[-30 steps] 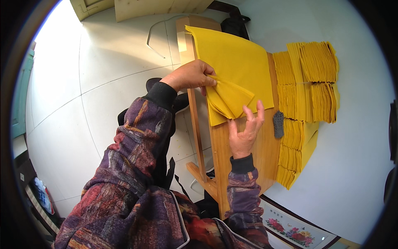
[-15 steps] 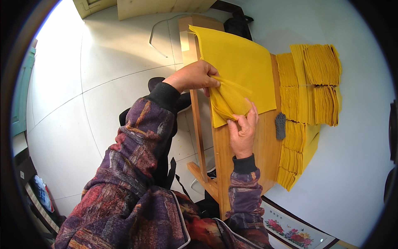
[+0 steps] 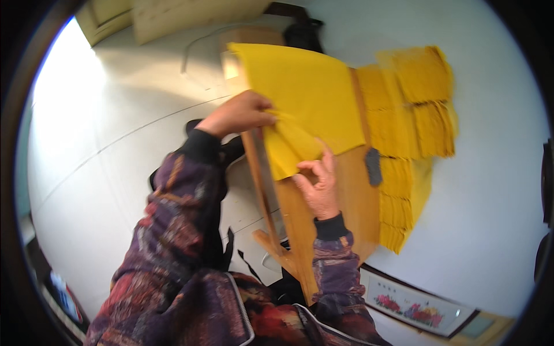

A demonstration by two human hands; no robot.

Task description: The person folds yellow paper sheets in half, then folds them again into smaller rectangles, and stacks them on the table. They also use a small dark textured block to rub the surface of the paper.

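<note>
A stack of thin yellow cloth sheets [image 3: 311,86] lies across the wooden table, hanging over its left edge. My left hand [image 3: 239,112] pinches the left edge of the upper cloth between thumb and fingers, drawing it into raised folds. Near the front corner of the cloth, my right hand [image 3: 317,181] has thumb and forefinger curled together on the fabric, its other fingers raised over it. Motion blur softens the fingertips, and the cloth's folds hide part of the left fingers.
Bundles of folded yellow cloth [image 3: 398,132] are piled along the table's right side, against a pale wall. A dark grey knitted item [image 3: 374,167] lies by the table's right edge. The wooden tabletop [image 3: 329,230] shows nearer me; a framed flower picture [image 3: 415,305] is at lower right.
The whole view has shifted, so table and cloth appear further left. The lifted fold between my hands looks flatter and the front corner lies smoother. Both hands stay at the cloth.
</note>
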